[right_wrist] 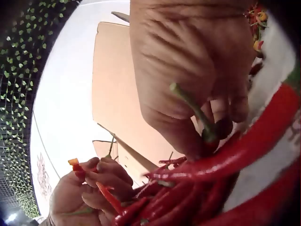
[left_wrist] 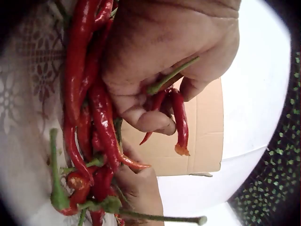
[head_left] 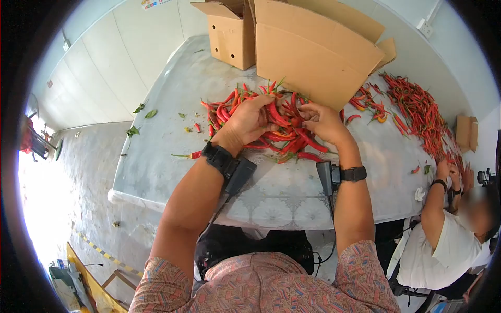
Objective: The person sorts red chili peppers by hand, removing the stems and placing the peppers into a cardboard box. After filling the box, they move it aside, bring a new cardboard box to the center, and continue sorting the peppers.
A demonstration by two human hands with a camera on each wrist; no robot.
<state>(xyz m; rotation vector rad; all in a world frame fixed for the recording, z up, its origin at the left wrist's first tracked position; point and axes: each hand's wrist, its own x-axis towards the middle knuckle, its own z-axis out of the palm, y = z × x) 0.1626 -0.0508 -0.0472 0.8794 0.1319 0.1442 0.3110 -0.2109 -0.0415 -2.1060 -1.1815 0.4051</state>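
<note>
A heap of red chili peppers [head_left: 282,136] with green stems lies on the table between both hands. My left hand [head_left: 249,121] has its fingers curled round a few peppers; in the left wrist view a red pepper [left_wrist: 180,120] with a broken orange end sticks out of the left hand [left_wrist: 164,61], beside a green stem. At the heap's right side, my right hand [head_left: 327,124] pinches a pepper near its stem; in the right wrist view that green stem [right_wrist: 194,106] rises by the thumb of the right hand [right_wrist: 188,70].
Cardboard boxes [head_left: 313,47] stand behind the heap. A larger pile of peppers [head_left: 417,109] spreads along the right, where another person [head_left: 443,245] in white sits with hands at its near end. Loose leaves [head_left: 151,113] lie on the left of the table [head_left: 156,167].
</note>
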